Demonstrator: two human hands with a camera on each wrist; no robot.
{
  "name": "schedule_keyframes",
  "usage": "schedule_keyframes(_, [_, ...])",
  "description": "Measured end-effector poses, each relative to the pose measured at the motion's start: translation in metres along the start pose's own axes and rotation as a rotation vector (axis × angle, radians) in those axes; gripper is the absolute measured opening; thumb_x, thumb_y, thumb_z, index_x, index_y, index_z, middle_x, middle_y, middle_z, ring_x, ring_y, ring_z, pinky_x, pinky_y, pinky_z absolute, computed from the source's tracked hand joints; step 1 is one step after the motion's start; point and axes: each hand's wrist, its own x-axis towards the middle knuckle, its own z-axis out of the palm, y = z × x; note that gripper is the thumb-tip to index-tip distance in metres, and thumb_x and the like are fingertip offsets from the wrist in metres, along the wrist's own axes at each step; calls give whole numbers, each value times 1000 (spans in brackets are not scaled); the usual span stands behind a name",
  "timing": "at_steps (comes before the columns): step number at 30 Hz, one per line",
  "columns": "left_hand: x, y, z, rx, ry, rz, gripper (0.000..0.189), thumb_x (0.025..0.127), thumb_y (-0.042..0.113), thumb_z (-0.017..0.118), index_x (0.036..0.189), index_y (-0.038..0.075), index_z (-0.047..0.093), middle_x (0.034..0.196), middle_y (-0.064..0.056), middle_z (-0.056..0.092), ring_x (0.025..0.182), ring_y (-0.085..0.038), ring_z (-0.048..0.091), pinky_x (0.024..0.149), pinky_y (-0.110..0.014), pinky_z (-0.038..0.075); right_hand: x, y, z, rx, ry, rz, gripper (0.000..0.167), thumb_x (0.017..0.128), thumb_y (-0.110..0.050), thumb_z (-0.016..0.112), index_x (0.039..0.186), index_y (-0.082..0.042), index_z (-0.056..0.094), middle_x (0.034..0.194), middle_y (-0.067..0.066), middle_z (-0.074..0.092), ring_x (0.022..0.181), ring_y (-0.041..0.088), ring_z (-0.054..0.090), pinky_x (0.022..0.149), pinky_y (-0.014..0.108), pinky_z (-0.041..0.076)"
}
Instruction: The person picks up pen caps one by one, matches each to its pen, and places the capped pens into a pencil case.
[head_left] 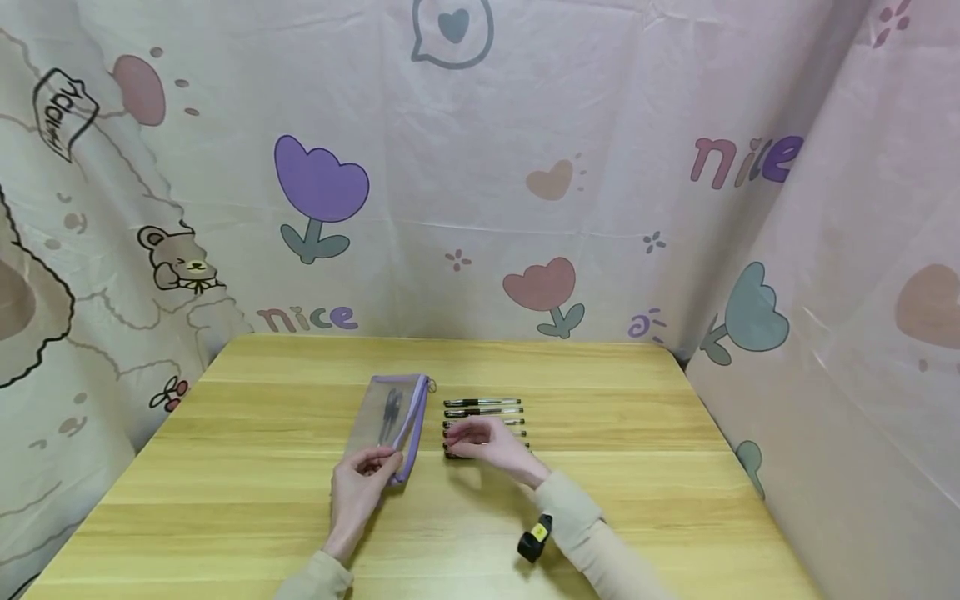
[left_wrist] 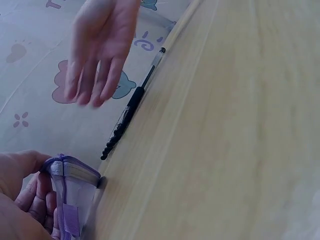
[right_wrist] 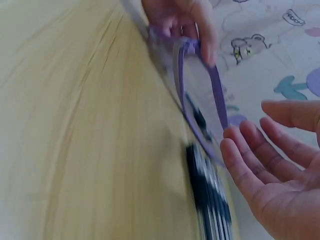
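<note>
A see-through pencil pouch (head_left: 367, 417) with purple zipper edging lies on the table, some dark pens (head_left: 391, 414) showing inside it. My left hand (head_left: 358, 493) pinches the pouch's near end between thumb and fingers. In the right wrist view the zipper edge (right_wrist: 181, 85) gapes apart. To the right of the pouch, several black-and-clear pens (head_left: 483, 412) lie side by side in a row. My right hand (head_left: 492, 443) hovers over the nearer pens and partly hides them. Its fingers (right_wrist: 265, 152) are loosely extended, with nothing between them and the thumb.
A black and yellow object (head_left: 535, 540), possibly a tape measure, is beside my right sleeve, near the table's front. The wooden table (head_left: 600, 400) meets a patterned cloth (head_left: 450, 208) at the back, and cloth hangs on both sides.
</note>
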Motion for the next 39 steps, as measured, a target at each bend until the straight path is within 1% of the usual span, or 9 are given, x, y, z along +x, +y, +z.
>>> schedule_keyframes(3, [0, 1, 0, 2, 0, 9, 24, 81, 13, 83, 100, -1, 75, 72, 10, 66, 62, -1, 56, 43, -21, 45, -16, 3, -15, -96, 18, -39, 39, 93, -7, 68, 126, 11, 58, 122, 31, 65, 105, 19, 67, 92, 18, 53])
schedule_keyframes(6, [-1, 3, 0, 9, -2, 12, 27, 81, 14, 84, 100, -2, 74, 74, 6, 67, 63, 0, 56, 46, -20, 45, -29, 9, -29, -136, 25, -56, 39, 91, -3, 68, 126, 13, 58, 121, 33, 65, 107, 27, 68, 91, 16, 53])
schedule_keyframes(8, [-1, 4, 0, 10, -7, 17, 29, 81, 15, 84, 101, -2, 74, 76, 4, 68, 63, 0, 56, 47, -19, 45, -35, 12, -38, -167, 38, -64, 39, 90, -2, 70, 124, 14, 59, 117, 33, 66, 101, 24, 68, 88, 17, 54])
schedule_keyframes(11, [-1, 5, 0, 7, -11, 19, 29, 81, 15, 84, 102, -3, 74, 76, 3, 69, 63, 0, 56, 45, -19, 44, -38, 17, -48, -224, 74, -67, 38, 87, -3, 73, 120, 12, 62, 111, 30, 68, 87, 8, 65, 79, 17, 54])
schedule_keyframes(13, [-1, 5, 0, 4, -10, 22, 29, 81, 15, 84, 101, -3, 74, 76, 3, 69, 63, 0, 55, 45, -19, 44, -39, 20, -52, -278, 103, -69, 35, 86, -5, 75, 116, 10, 65, 107, 27, 69, 79, 3, 60, 73, 17, 53])
schedule_keyframes(17, [-1, 4, 0, 6, -5, 24, 27, 81, 14, 84, 100, -3, 74, 75, 4, 68, 63, 0, 56, 44, -20, 44, -38, 23, -55, -376, 130, -56, 32, 83, -10, 79, 110, 4, 69, 103, 21, 70, 75, 4, 56, 68, 18, 49])
schedule_keyframes(27, [-1, 2, 0, 1, -2, 8, 26, 81, 13, 83, 99, -2, 74, 72, 8, 67, 62, -1, 56, 43, -20, 43, -33, 24, -54, -506, 112, -16, 21, 80, -10, 82, 99, -6, 73, 100, 9, 67, 85, 18, 59, 73, 19, 47])
schedule_keyframes(33, [-1, 3, -1, 2, -11, 6, 31, 81, 17, 84, 103, -3, 74, 74, 6, 68, 62, 1, 56, 42, -20, 43, -31, 24, -55, -537, 96, 8, 20, 79, -7, 82, 97, -6, 73, 98, 6, 66, 88, 15, 61, 78, 21, 51])
schedule_keyframes(39, [0, 2, 0, 8, -4, 8, 28, 81, 15, 84, 101, -2, 74, 72, 8, 67, 62, 0, 56, 44, -19, 43, -28, 25, -55, -554, 76, 16, 20, 79, -7, 82, 96, -5, 73, 95, 7, 66, 83, 11, 58, 75, 19, 49])
